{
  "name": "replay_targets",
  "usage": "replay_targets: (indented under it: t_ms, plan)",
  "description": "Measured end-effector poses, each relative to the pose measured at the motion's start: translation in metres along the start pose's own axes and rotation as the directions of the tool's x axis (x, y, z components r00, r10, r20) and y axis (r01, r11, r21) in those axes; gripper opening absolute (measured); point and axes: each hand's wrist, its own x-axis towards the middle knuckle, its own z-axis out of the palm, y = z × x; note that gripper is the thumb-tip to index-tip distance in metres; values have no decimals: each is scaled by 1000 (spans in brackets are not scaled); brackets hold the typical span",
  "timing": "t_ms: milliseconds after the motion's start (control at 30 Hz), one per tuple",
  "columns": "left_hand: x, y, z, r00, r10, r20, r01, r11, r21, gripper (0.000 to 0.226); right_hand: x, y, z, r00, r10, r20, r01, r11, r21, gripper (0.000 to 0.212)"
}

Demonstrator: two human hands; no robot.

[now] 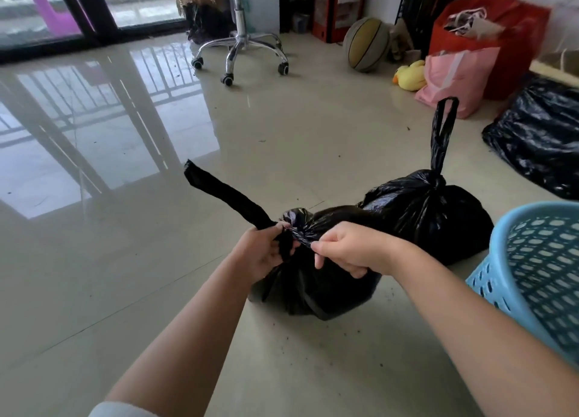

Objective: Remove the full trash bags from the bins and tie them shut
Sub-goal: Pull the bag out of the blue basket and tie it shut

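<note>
A full black trash bag (pixel 326 288) sits on the tiled floor in front of me. My left hand (pixel 263 253) grips one of its handle strips, whose free end (pixel 219 191) sticks up to the left. My right hand (pixel 351 250) pinches the other strip at the knot (pixel 297 220) on top of the bag. Behind it lies a second black bag (pixel 429 213), tied, with its handle loop (pixel 443 128) standing upright. A blue perforated bin (pixel 539 266) stands at the right edge, beside both bags.
Another black bag (pixel 542 134) lies at the far right. Beyond are a pink bag (pixel 454 78), a red bag (pixel 492 31), a yellow duck toy (pixel 409 76), a ball (pixel 365 43) and a chair's wheeled base (pixel 241 49). Glass doors (pixel 94 6) lie far left.
</note>
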Motion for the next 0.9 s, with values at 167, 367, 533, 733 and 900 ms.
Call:
replay_targets:
  t_ms: [167,367,533,733,900]
  plan:
    - [1,-8,-1,988,-154,7,154,985,-84,30,-1,39,8,954,153,258,-206,959,196,40]
    - [0,-17,-5,981,-191,-18,191,981,11,27,-4,28,2,928,300,219,-268,950,-163,41]
    - [0,-22,-3,982,-173,-75,186,952,244,30,-1,13,18,932,328,153,-180,787,-590,35]
    - [3,-26,-21,982,-183,34,164,936,312,50,-11,9,5,949,290,124,-158,777,-610,31]
    - [-4,-22,-28,960,-187,210,62,870,489,61,-9,19,-1,969,-186,-160,46,778,-627,39]
